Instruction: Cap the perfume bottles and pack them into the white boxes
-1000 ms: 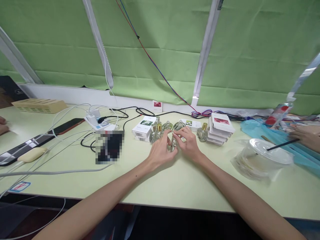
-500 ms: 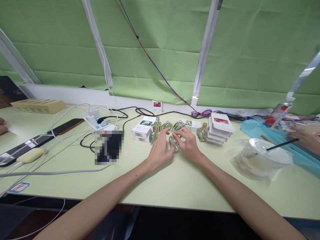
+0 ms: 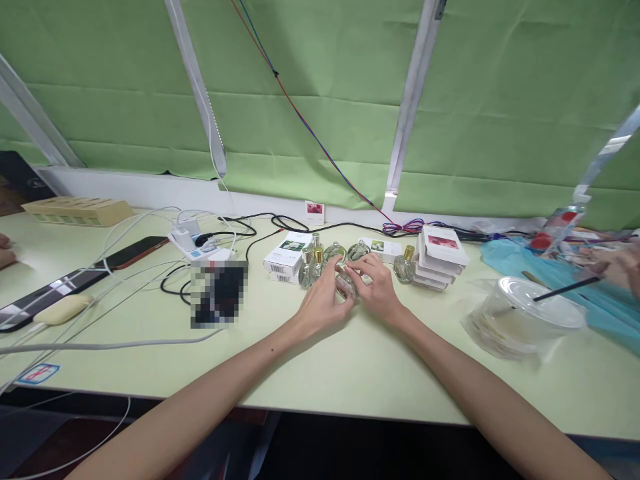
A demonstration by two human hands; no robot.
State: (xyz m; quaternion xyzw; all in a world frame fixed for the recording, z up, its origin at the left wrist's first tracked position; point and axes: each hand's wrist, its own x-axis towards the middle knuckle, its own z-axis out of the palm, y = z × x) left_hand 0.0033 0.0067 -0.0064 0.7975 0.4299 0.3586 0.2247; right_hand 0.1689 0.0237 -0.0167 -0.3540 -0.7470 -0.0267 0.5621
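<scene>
Both arms reach forward over the table (image 3: 280, 373) and converge on a small round glass bottle (image 3: 346, 287), which sits near the table surface between the two hands; whether its base touches the table is hidden. The left forearm (image 3: 210, 393) slants in from the near left of the bottle, the right forearm (image 3: 470, 380) from its near right, and both are nearly straight at the wrist.

The left hand (image 3: 323, 293) is curled round the left side of the bottle, the thumb on its near side and the index finger arched over toward its top, so the glass shows in the gap between them. The right hand (image 3: 377, 287) has its knuckles raised just right of the bottle, thumb and index fingertips drawn together in a pinch at the bottle's top end; which small part they pinch is too fine to tell. The two hands' fingertips nearly meet there.

Just beyond the bottle stand two round bottles (image 3: 359, 250). Left of it, behind the left hand, are gold-topped bottles (image 3: 309, 270) and white boxes (image 3: 285, 257). A stack of boxes (image 3: 440, 260) stands well to its right.
</scene>
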